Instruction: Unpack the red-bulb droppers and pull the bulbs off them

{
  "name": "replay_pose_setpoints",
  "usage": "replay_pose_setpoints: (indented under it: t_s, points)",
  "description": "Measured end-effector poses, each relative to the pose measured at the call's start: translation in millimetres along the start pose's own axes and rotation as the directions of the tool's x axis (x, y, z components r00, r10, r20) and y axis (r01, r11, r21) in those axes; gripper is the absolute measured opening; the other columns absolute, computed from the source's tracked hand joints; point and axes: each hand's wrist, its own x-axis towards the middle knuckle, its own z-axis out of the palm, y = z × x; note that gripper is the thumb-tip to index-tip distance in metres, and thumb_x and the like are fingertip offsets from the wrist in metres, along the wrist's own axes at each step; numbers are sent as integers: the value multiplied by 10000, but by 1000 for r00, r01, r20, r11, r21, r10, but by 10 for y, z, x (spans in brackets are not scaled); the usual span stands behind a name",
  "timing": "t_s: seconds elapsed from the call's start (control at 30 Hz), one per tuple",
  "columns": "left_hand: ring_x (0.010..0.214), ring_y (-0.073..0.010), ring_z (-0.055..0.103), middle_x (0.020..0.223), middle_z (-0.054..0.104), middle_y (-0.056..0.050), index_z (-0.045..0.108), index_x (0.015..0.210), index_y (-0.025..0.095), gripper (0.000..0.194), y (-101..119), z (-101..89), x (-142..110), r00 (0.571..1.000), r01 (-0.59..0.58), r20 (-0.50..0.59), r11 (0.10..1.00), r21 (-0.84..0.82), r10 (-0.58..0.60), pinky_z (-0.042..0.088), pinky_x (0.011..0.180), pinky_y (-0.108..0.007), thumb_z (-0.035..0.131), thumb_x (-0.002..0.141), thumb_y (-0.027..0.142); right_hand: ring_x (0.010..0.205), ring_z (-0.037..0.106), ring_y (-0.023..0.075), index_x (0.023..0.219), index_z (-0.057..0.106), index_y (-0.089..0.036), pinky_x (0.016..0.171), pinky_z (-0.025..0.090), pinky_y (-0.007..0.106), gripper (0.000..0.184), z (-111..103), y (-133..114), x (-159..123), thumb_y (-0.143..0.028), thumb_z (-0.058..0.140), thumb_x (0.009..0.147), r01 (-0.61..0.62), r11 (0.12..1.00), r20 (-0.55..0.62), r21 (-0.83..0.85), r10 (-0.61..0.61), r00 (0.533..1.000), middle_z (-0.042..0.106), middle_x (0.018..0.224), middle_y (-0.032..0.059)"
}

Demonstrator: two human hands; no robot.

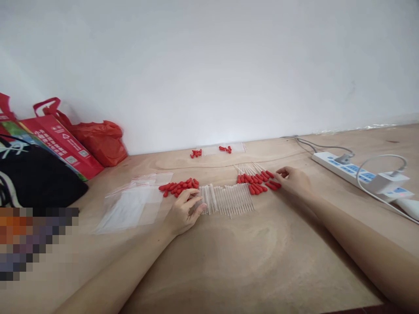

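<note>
My left hand [186,213] rests at the left end of a row of clear glass dropper tubes [234,200], thumb and fingers apart around the nearest tubes. Just beyond it lies a heap of loose red rubber bulbs [180,186]. On the right, my right hand [293,182] has its fingers bent together at the bulb end of a red-bulbed dropper [269,174]. That dropper lies at the edge of a fan of assembled droppers [250,178], their thin stems pointing to the wall. More red-bulbed pieces [258,189] lie just in front of the fan.
Clear zip bags [131,205] lie to the left. Near the wall are a small bag [237,148] and more red bulbs [196,153]. A white power strip [343,169] with a charger [389,181] and cables sits right. Red bags [98,141] and a black bag [42,174] stand left.
</note>
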Motion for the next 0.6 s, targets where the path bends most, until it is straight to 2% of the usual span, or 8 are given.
replay_pose_setpoints:
  t_s: [0.13,0.33,0.43,0.53,0.6]
  points:
    - [884,-168,552,931,540,-89,605,874,139,144,4,3,-1,1000,0,-1,1000,-5,0,503,756,-295,514,804,227,800,600,214,974,631,-163,595,387,271,411,118,22,71,-460,480,733,-33,999,25,-2,33,999,664,884,88]
    - [896,-173,549,937,536,-97,611,856,127,148,2,12,-4,1000,7,-1,1000,-8,-7,499,759,-300,509,807,223,778,615,212,856,672,-201,592,400,265,294,181,-40,60,-394,480,745,-39,999,54,28,38,998,682,799,68]
    - [891,-169,547,934,534,-97,613,847,125,148,7,9,2,1000,4,2,1000,-7,-4,499,753,-294,504,810,218,710,622,196,799,675,-178,560,406,246,284,171,-54,54,-393,505,723,-77,987,96,142,64,993,682,740,67]
    - [885,-165,544,928,535,-89,614,842,134,143,16,3,11,1000,0,4,1000,-2,0,501,745,-290,505,810,221,575,608,167,791,668,-165,481,395,229,290,150,-75,48,-396,511,714,-173,948,184,267,126,975,667,631,55]
    - [881,-163,542,926,535,-88,614,838,136,140,20,0,14,1000,0,5,1000,-2,0,501,744,-290,508,808,223,481,575,152,798,662,-159,425,369,223,296,126,-100,38,-399,510,714,-235,927,230,293,170,958,636,538,44]
